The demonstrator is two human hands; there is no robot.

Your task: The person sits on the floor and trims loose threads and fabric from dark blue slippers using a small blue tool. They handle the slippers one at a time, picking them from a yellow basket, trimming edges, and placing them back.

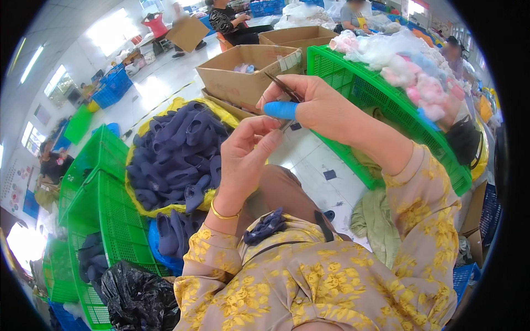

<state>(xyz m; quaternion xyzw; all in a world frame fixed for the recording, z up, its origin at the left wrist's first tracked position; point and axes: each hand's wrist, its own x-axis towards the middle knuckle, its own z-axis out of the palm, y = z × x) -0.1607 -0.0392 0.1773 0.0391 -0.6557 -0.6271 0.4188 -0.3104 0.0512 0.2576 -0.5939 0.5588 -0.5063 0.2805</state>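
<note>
My right hand (320,107) is raised in front of me, gripping small dark scissors (284,87), with a blue finger cover (280,110) on one finger. My left hand (245,154) is held just below it, fingers pinched toward the blue cover; whether it pinches a thread is too small to tell. A dark navy fabric piece (266,225) lies on my lap. To my left a heap of navy fabric slippers (179,151) rests on a yellow sheet (144,209).
A green plastic crate (375,96) with white and pink fluffy pieces (408,63) stands at right. Cardboard boxes (234,83) sit ahead. Green crates (99,204) and a black bag (138,298) are at left. Other people sit at the far back.
</note>
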